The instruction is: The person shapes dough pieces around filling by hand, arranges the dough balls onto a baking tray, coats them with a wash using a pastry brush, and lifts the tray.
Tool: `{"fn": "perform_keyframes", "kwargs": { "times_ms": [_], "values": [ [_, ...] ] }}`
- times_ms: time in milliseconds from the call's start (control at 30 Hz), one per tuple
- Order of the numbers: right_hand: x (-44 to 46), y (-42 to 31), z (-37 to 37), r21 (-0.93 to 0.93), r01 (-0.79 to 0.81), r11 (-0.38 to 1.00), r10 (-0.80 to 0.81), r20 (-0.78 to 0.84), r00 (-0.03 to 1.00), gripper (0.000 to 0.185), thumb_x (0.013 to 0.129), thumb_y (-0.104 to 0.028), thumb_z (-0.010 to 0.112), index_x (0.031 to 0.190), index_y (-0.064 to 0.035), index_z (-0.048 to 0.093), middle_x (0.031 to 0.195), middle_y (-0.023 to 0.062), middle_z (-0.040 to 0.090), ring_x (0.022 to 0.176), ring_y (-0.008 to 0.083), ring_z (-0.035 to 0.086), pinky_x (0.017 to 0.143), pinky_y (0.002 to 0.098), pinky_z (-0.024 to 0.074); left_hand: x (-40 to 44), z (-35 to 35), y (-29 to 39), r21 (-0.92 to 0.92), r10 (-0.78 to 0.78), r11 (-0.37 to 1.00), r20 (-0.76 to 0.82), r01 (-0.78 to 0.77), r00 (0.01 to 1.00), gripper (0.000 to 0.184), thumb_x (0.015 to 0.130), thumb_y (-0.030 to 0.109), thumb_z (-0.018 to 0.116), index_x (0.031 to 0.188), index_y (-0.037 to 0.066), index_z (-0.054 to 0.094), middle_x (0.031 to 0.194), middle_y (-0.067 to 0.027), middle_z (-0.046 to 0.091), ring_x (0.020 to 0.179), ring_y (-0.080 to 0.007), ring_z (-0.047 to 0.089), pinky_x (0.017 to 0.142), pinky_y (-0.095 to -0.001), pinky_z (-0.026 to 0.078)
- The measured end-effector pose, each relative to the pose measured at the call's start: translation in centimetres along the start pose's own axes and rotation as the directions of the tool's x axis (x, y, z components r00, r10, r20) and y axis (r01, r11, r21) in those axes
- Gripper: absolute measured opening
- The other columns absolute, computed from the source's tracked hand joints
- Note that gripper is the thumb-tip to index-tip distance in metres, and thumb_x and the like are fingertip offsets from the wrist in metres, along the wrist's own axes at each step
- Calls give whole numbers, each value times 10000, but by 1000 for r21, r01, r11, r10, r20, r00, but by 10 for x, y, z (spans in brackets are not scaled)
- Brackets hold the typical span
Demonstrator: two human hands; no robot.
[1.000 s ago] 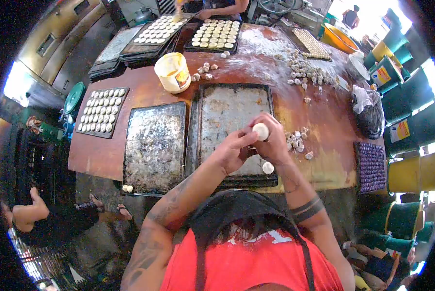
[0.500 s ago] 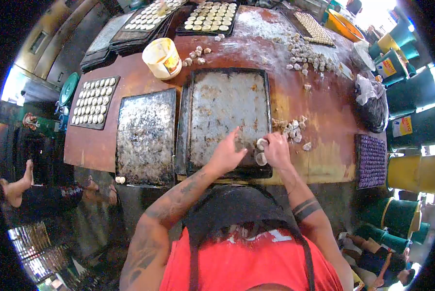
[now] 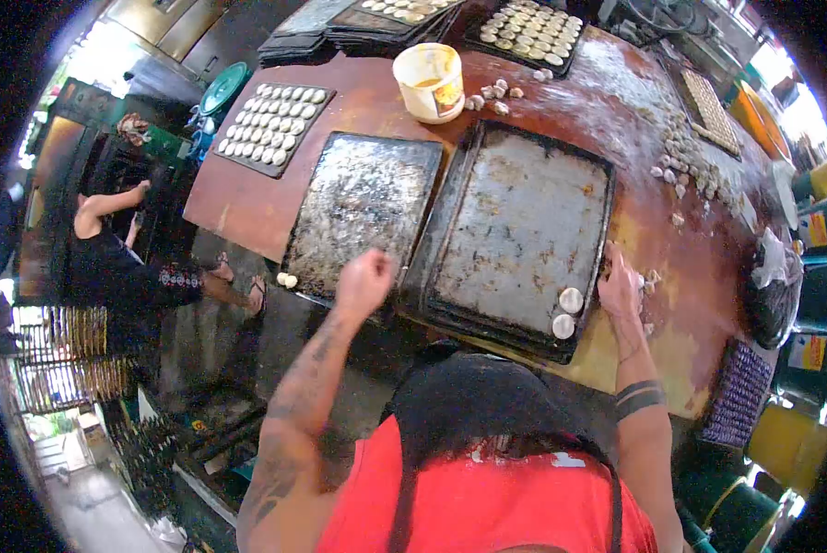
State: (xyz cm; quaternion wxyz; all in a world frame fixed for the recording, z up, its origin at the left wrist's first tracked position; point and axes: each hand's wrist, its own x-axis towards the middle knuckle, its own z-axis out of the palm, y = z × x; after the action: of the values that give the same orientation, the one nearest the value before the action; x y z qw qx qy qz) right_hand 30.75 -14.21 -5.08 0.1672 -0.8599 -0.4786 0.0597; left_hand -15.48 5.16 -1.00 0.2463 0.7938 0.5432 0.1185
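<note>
Two flattened white dough rounds [image 3: 571, 300] lie at the near right corner of a worn dark baking tray [image 3: 515, 230]. My right hand [image 3: 621, 284] is just beyond that tray's right edge, beside loose dough pieces [image 3: 651, 279] it partly covers. Its fingers are mostly hidden, so their grip cannot be told. Over the near right part of a second tray [image 3: 363, 184], my left hand [image 3: 365, 284] is closed with curled fingers, slightly blurred. Whatever it may hold is not visible. Two small dough pieces [image 3: 287, 279] rest by the second tray's near left corner.
A white bucket [image 3: 429, 83] stands behind the trays. Filled trays sit at the left [image 3: 275, 129] and back [image 3: 528, 37]. Many dough pieces [image 3: 694, 157] lie on the floured right side. A purple-filled tray [image 3: 736, 392] is at the right edge. Another person [image 3: 123, 240] is at left.
My left hand has moved left, from above the right tray to the second tray, and its fingers have curled. My right hand has left the dough rounds for the loose pieces. The view has turned left.
</note>
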Motion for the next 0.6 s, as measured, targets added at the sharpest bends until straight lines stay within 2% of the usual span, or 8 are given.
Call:
{"fn": "perform_keyframes", "kwargs": {
  "times_ms": [167, 267, 367, 433, 467, 533, 567, 600],
  "values": [
    [-9, 0, -23, 305, -98, 947, 138, -113, 984, 446, 870, -63, 595, 1315, -89, 577, 964, 102, 651, 803, 253, 615, 783, 398, 524, -12, -71, -107, 608, -63, 758, -289, 234, 955, 133, 831, 94, 625, 952, 58, 666, 926, -153, 627, 936, -372, 614, 782, -473, 522],
    [-30, -5, -44, 978, -176, 109, 547, 88, 832, 194, 971, -236, 549, 1037, -72, 630, 801, 51, 587, 658, 196, 556, 602, 339, 492, -18, -80, -154, 623, -8, 769, -216, 144, 976, 90, 817, 88, 651, 896, 56, 681, 929, -146, 626, 956, -356, 610, 791, -478, 523],
    [-41, -17, -49, 949, -285, -138, 486, 316, 815, 296, 994, -336, 503, 810, -111, 554, 725, 30, 561, 590, 143, 503, 526, 290, 433, -2, -77, -152, 512, 73, 857, -217, 50, 973, 110, 808, 84, 666, 899, 35, 705, 931, -149, 657, 907, -337, 631, 791, -454, 528],
    [-50, -23, -22, 899, -402, 173, 389, 312, 867, 336, 1004, -339, 515, 772, -97, 544, 698, -1, 524, 544, 106, 450, 515, 256, 394, 19, -69, -99, 231, 34, 972, -275, 32, 961, 141, 805, 89, 684, 921, 15, 720, 926, -131, 686, 874, -289, 654, 791, -410, 535],
    [-50, -32, -15, 805, -396, 442, 329, 266, 906, 350, 1003, -340, 529, 764, -85, 547, 690, -10, 505, 535, 97, 430, 517, 247, 383, 33, -49, -78, -235, -127, 969, -202, 78, 971, 191, 805, 99, 702, 968, 2, 717, 924, -116, 700, 850, -242, 656, 785, -370, 530],
    [-31, -90, -14, 650, -29, 760, 19, 22, 1000, 298, 969, -302, 606, 824, -43, 586, 719, 3, 497, 588, 114, 428, 567, 264, 412, 45, -26, 3, -818, -225, 540, 86, 198, 971, 245, 813, 110, 741, 1019, -16, 706, 916, -74, 705, 820, -141, 640, 769, -297, 519],
    [-28, -128, -26, 745, 200, 636, -112, -168, 979, 256, 946, -265, 653, 870, -24, 608, 745, 14, 506, 623, 122, 435, 599, 273, 434, 54, -5, 31, -872, -151, 445, 152, 204, 977, 276, 820, 70, 730, 1078, -15, 677, 920, -91, 705, 783, -151, 645, 739, -293, 521],
    [-25, -163, -43, 744, 144, 652, -87, -115, 990, 197, 922, -209, 678, 904, -20, 626, 779, 36, 544, 676, 125, 483, 640, 283, 458, 58, 12, 60, -888, -89, 405, 197, 216, 976, 304, 824, 54, 728, 1113, -10, 658, 930, -97, 704, 786, -148, 650, 726, -280, 523]
  ]
}}
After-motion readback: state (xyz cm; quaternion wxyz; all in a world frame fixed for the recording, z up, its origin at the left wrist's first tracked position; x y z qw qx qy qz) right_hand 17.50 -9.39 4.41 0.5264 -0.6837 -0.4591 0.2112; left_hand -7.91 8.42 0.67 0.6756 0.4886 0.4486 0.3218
